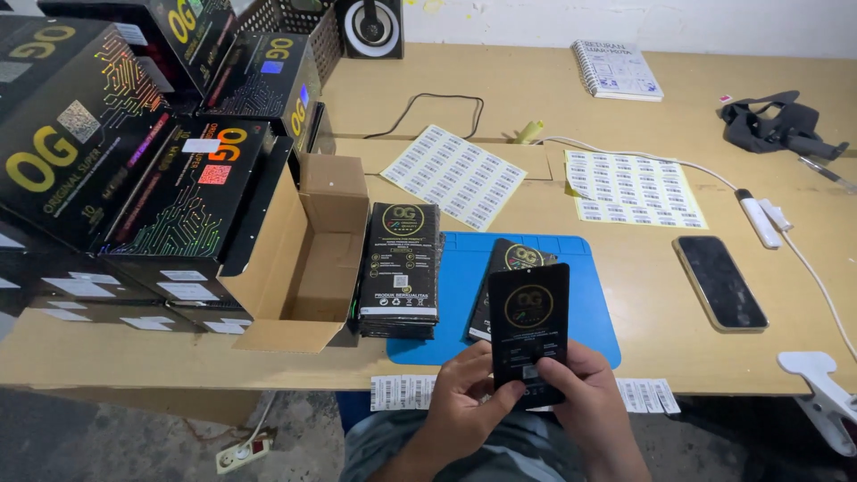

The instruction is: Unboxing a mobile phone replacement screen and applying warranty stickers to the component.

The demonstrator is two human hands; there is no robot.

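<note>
Evidently, a flat black rectangular packet with a gold ring emblem (528,332) is held upright at the near edge of the pale wooden table (643,295), its printed face turned toward the camera, probably so that the small white label near its lower end can be seen and pressed. It is gripped from both sides: the left hand (464,397) is wrapped around the lower left edge with the thumb laid across the front near the label, while the right hand (594,402) is closed on the lower right edge, its fingers tucked behind. Both wrists are raised from the lap, palms angled inward toward each other.

Just beyond the packet, a second black packet (513,268) lies tilted on a blue rubber work mat (589,312), seemingly kept close for easy reach. To the left of the mat a neat stack of black packets (402,268) is set beside an open brown cardboard box (308,259), and large black printed cartons (116,152) are piled at the far left. Two white sheets of barcode stickers (544,183) are laid flat farther back, within arm's range, and strips of similar stickers (406,391) are hung along the table's near edge. A dark smartphone (719,282) rests face up at the right, well apart from the hands.
</note>
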